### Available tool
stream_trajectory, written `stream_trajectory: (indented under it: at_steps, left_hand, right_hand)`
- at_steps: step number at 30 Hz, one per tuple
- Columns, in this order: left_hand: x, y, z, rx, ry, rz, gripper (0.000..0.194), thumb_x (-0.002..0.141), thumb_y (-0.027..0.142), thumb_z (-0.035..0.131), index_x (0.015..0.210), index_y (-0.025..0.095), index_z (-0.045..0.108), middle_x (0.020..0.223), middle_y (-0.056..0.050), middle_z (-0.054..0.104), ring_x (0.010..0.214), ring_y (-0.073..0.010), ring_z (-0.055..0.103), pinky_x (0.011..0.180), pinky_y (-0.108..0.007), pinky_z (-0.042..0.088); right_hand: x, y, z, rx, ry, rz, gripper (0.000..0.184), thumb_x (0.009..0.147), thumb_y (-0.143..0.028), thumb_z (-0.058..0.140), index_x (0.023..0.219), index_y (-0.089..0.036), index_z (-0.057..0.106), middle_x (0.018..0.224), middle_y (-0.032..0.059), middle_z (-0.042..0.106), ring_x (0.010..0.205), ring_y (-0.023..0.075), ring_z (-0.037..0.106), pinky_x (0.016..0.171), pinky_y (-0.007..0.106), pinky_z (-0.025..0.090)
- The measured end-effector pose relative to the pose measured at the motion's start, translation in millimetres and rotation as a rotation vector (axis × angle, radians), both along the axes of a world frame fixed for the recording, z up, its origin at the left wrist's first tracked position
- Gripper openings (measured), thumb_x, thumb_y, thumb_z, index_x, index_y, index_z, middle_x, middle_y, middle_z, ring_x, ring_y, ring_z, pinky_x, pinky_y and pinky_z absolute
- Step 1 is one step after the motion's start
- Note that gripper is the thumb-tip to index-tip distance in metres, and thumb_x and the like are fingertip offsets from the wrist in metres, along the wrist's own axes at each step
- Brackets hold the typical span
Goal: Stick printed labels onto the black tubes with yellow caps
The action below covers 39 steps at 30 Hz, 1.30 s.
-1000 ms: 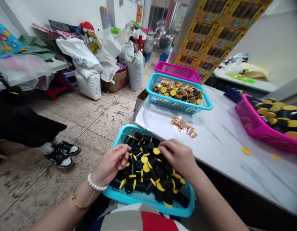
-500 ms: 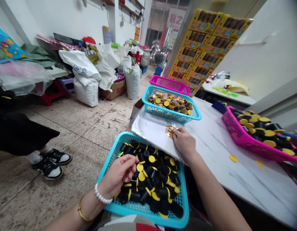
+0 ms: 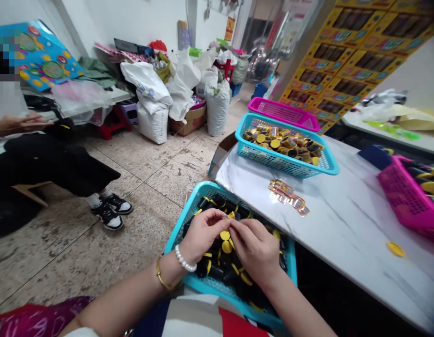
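Observation:
My left hand [image 3: 207, 234], with a pearl bracelet and a gold bangle at the wrist, is closed in a pinch. Its fingertips meet those of my right hand [image 3: 255, 245], also pinched. What lies between them is too small to make out; a bit of yellow shows there. Both hands are over a blue basket [image 3: 172, 243] full of black canisters [image 3: 215, 270] with yellow lids. On the white marbled table [image 3: 329, 220] to the right lie shiny gold printed stickers [image 3: 289, 196], touched by neither hand.
Farther back on the table stands a blue basket [image 3: 283, 164] of gold-wrapped canisters, with a pink basket [image 3: 285, 108] behind it. Another pink basket [image 3: 401, 187] sits right, near a loose yellow lid [image 3: 395, 249]. Yellow boxes [image 3: 329, 54] are stacked behind. A seated person's hand [image 3: 23, 125] shows at left.
My right hand has left the stickers on the table and come to my left hand over the basket. The view has turned left, bringing more of the seated person into sight.

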<state>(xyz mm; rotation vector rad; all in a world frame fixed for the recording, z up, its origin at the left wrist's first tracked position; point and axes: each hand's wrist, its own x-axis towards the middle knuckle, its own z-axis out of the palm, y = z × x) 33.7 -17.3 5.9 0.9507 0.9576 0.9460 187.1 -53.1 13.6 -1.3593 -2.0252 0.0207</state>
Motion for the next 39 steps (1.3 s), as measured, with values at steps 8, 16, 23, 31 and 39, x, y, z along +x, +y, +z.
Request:
stream_trajectory:
  at_steps: [8,16,23,31,39]
  left_hand:
    - [-8.8,-0.8,-8.0,-0.076,-0.011,-0.051,0.028,0.072,0.038,0.073,0.084,0.014,0.065,0.061,0.002,0.057,0.051,-0.0085,0.047,0.050,-0.021,0.036]
    - [-14.0,-14.5,0.1,0.002,0.054,0.077,0.026,0.081,0.043,0.062,0.080,0.017,0.063,0.055,0.005,0.047,0.047,-0.0060,0.039,0.044,-0.020,0.029]
    - [-11.3,-16.2,-2.2,-0.061,0.072,0.026,0.032,0.076,0.045,0.067,0.082,0.014,0.070,0.048,0.006,0.044,0.043,-0.0059,0.034,0.041,-0.021,0.024]
    - [-16.6,-8.9,-0.2,-0.202,-0.002,0.017,0.030,0.066,0.040,0.078,0.081,0.014,0.072,0.054,0.005,0.050,0.043,-0.0038,0.034,0.039,-0.019,0.018]
    - [-20.9,-4.1,-0.5,-0.119,0.065,0.023,0.025,0.072,0.037,0.073,0.081,0.014,0.073,0.047,0.004,0.052,0.039,-0.0052,0.038,0.039,-0.020,0.023]
  right_hand:
    - [3.4,6.6,-5.9,-0.591,0.510,0.009,0.026,0.089,-0.040,0.055,0.080,-0.018,0.064,0.063,-0.0005,0.060,0.053,0.0117,0.052,0.046,0.021,0.041]
    - [-2.4,0.5,-23.7,-0.473,0.592,-0.179,0.039,0.092,-0.044,0.049,0.063,-0.018,0.053,0.052,-0.0041,0.047,0.046,0.0090,0.041,0.043,0.020,0.032]
    - [-5.5,-6.3,-22.0,-0.319,0.429,-0.121,0.030,0.093,-0.033,0.049,0.068,-0.019,0.058,0.058,-0.0013,0.053,0.054,0.0117,0.048,0.051,0.023,0.039]
    - [-7.7,0.0,-21.8,-0.265,0.349,-0.027,0.018,0.090,-0.026,0.055,0.075,-0.020,0.062,0.068,0.0005,0.060,0.062,0.0130,0.055,0.060,0.025,0.044]
    - [-9.6,7.7,-17.6,-0.278,0.276,0.003,0.023,0.091,-0.028,0.053,0.074,-0.020,0.065,0.070,0.0022,0.065,0.064,0.0142,0.059,0.061,0.026,0.045]
